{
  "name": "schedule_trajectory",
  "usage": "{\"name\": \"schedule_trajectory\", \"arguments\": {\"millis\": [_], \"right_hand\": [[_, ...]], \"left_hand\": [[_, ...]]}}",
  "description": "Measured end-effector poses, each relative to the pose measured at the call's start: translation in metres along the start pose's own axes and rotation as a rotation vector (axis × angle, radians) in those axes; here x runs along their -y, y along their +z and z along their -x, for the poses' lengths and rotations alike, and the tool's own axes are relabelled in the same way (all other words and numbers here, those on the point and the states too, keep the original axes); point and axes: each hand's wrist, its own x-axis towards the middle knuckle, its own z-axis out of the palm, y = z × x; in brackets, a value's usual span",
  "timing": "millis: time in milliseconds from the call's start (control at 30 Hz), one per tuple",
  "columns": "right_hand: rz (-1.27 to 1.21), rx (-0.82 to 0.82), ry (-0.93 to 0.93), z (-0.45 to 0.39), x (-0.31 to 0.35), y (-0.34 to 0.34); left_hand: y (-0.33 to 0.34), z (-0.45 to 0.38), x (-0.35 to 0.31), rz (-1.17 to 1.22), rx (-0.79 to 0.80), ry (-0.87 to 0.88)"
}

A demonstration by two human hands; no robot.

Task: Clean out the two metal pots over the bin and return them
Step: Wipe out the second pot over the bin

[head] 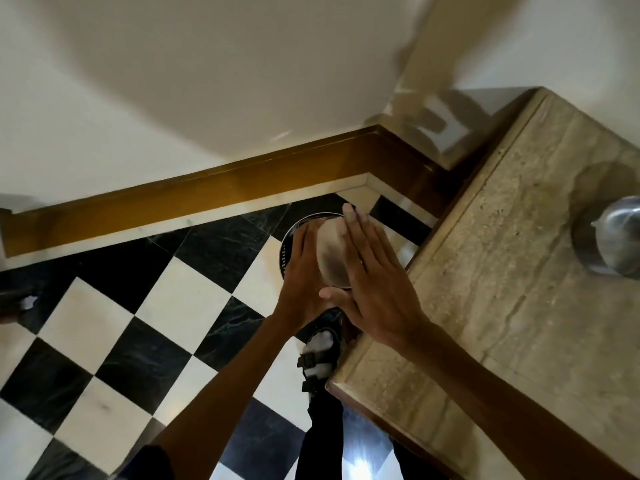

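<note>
Upturned dull-bottomed metal pot [332, 252]

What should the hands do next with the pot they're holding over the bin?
Probably tap its bottom. The left hand holds the small round metal pot upside down above the round black bin on the checkered floor, and the right hand lies flat and open against its base. A pat should knock out any leftovers. The second metal pot waits on the stone counter.
</note>
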Motion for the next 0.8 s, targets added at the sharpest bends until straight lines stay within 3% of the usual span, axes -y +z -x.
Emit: {"name": "schedule_trajectory", "arguments": {"millis": [133, 267, 367, 500, 600, 733, 800], "right_hand": [[0.007, 0.111, -0.057, 0.003, -0.001, 0.009], [-0.053, 0.025, -0.039, 0.008, 0.008, 0.008], [-0.056, 0.105, -0.082, 0.011, 0.007, 0.014], [-0.113, -0.054, 0.0, 0.014, 0.007, 0.007], [-0.004, 0.074, -0.07, 0.018, 0.004, 0.013], [-0.052, -0.027, -0.005, 0.016, 0.008, 0.009], [-0.03, 0.038, -0.032, 0.018, 0.006, 0.015]], "left_hand": [[-0.001, 0.004, 0.005, 0.066, -0.01, -0.019], [-0.004, 0.004, 0.003, 0.068, 0.007, 0.009], [-0.003, 0.004, 0.003, 0.086, 0.035, 0.01], [-0.002, 0.006, 0.009, 0.077, 0.008, -0.005], [-0.001, 0.003, 0.009, 0.013, 0.032, -0.011], [-0.001, 0.005, 0.009, 0.029, 0.048, 0.003], [0.001, 0.005, 0.011, 0.036, 0.043, -0.039]]}}
